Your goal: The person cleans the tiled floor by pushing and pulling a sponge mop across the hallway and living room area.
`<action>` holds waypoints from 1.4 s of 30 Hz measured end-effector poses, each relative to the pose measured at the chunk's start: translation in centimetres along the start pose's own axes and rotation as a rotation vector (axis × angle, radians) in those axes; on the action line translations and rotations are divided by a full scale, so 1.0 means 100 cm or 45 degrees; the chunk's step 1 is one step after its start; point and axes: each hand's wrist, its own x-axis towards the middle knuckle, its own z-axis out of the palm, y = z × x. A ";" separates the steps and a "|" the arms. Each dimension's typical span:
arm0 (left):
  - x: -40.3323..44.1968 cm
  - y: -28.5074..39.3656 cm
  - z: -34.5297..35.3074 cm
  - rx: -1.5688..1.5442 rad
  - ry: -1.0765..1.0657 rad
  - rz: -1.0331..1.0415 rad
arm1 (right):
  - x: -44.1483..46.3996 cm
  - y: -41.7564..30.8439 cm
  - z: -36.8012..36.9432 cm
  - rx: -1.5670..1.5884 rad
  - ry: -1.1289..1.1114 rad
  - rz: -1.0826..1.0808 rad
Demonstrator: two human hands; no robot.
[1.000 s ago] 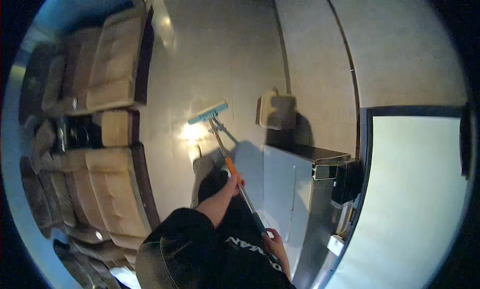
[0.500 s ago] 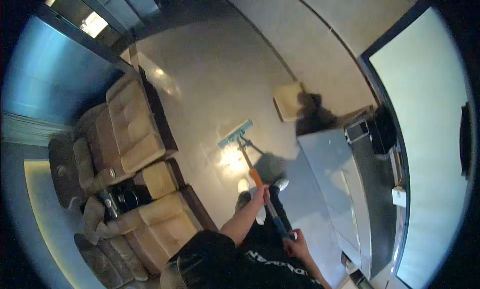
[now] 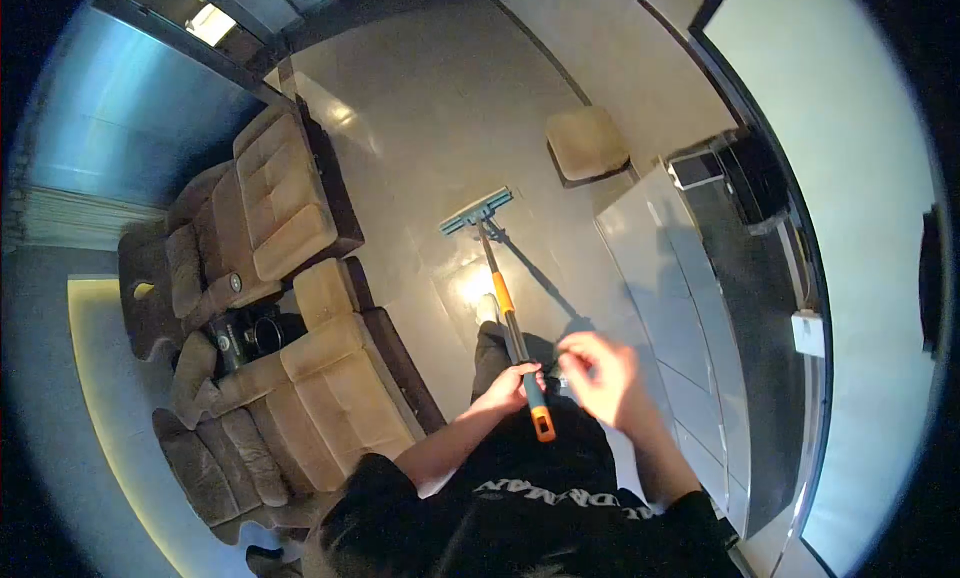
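A mop (image 3: 505,293) with a flat blue-grey head and orange parts on its pole slants across the middle of the view, its head on the tiled floor (image 3: 400,158). My left hand (image 3: 516,386) is wrapped round the pole's lower dark section, just above the orange end. To the right of the pole, my right hand (image 3: 598,370) is raised apart from it. That hand is smeared by motion, and its fingers look curled, so its grip is unclear.
Brown padded recliners (image 3: 290,193) line the left side. A square beige stool (image 3: 587,143) stands near the wall. At the right is a low cabinet (image 3: 680,278) bearing a black device (image 3: 752,181) and a white box (image 3: 808,333), beside a large pale screen (image 3: 860,178).
My right hand has let go of the pole and risen. My left hand now holds the pole nearer its end. The view has turned, bringing the recliners and doorway area further in.
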 end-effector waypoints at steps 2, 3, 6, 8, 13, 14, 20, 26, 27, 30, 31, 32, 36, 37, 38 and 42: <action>-0.009 -0.028 0.005 0.024 0.013 0.054 | -0.027 -0.042 -0.053 0.201 0.321 -0.240; -0.013 -0.040 0.010 0.036 0.050 0.040 | -0.051 -0.062 -0.078 0.424 0.421 -0.399; -0.021 -0.065 0.016 0.209 0.095 0.010 | -0.116 -0.089 -0.122 0.681 0.619 -1.120; -0.026 -0.079 0.018 0.228 0.225 0.016 | -0.143 -0.103 -0.151 0.924 0.460 -1.467; -0.046 -0.081 0.026 0.332 0.555 0.253 | -0.172 -0.110 -0.189 1.217 0.012 -1.127; -0.044 -0.077 0.028 0.396 0.587 0.283 | -0.163 -0.107 -0.189 1.252 -0.028 -1.115; -0.031 -0.053 0.040 0.657 0.743 0.359 | -0.093 -0.106 -0.194 1.414 -0.172 -1.175; -0.038 0.012 0.060 0.820 0.867 0.306 | 0.009 -0.130 -0.149 1.484 0.135 -1.363; -0.037 0.027 0.058 0.834 0.885 0.313 | 0.024 -0.128 -0.148 1.460 0.038 -1.267; -0.031 0.078 0.061 0.878 0.877 0.328 | 0.086 -0.114 -0.139 1.371 -0.261 -1.324; -0.031 0.092 0.063 0.857 0.883 0.298 | 0.101 -0.100 -0.142 1.341 -0.360 -1.408; -0.029 0.116 0.069 0.839 0.881 0.289 | 0.117 -0.101 -0.135 1.340 -0.319 -1.440; -0.005 0.201 0.064 0.783 0.865 0.196 | 0.174 -0.130 -0.087 1.543 0.195 -1.511; 0.003 0.223 0.064 0.808 0.868 0.152 | 0.213 -0.146 -0.067 1.623 0.282 -1.687; 0.018 0.240 0.042 0.828 0.789 0.252 | 0.205 -0.143 -0.078 1.603 0.228 -1.515; 0.051 0.296 0.035 0.976 0.852 0.298 | 0.188 -0.135 -0.103 1.460 0.166 -1.189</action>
